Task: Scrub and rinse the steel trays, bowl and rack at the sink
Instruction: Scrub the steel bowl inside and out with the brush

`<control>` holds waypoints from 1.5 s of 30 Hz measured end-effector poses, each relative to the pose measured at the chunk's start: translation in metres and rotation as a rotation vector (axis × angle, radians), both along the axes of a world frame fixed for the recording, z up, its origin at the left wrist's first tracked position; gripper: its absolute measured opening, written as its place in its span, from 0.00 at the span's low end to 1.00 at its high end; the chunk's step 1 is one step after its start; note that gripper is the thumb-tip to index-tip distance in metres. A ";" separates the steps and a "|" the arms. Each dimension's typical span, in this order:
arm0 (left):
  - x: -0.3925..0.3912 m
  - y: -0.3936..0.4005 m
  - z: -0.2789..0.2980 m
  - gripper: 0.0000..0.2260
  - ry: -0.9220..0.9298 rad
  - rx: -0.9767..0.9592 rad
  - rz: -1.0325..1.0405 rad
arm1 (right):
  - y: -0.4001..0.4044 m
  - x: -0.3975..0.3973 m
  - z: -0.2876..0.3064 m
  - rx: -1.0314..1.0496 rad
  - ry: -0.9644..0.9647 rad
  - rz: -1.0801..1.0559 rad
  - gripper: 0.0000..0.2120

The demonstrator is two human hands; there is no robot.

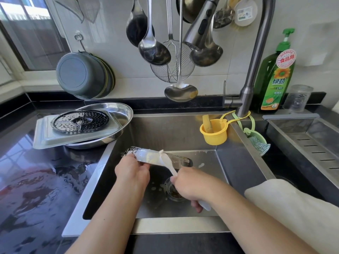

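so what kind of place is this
Most likely a home kitchen, at the sink: ladles hang on the tiled wall, a dish soap bottle stands by the tap.

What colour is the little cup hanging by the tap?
Yellow cup, clearest in the head view.

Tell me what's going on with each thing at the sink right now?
left hand: grips the steel tray.
steel tray: soapy, tilted over the sink.
right hand: holds the brush.
brush: bristles on the tray.
faucet: no water seen running.
stacked trays: on the counter, wet.
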State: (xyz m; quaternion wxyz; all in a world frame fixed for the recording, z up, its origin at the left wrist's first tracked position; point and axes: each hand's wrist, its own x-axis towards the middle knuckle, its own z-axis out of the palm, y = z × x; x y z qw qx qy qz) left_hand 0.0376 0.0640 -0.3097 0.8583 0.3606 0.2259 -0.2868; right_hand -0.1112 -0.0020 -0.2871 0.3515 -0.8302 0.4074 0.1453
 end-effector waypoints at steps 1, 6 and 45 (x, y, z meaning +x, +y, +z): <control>0.002 0.000 0.000 0.17 0.003 -0.008 0.004 | -0.005 -0.003 -0.001 0.009 0.052 -0.032 0.19; 0.006 0.001 -0.001 0.18 0.004 -0.018 -0.001 | -0.021 -0.020 0.004 0.065 0.228 -0.161 0.16; -0.025 0.174 0.034 0.18 -0.230 0.185 -0.254 | 0.052 -0.120 0.082 -0.449 -0.309 0.237 0.22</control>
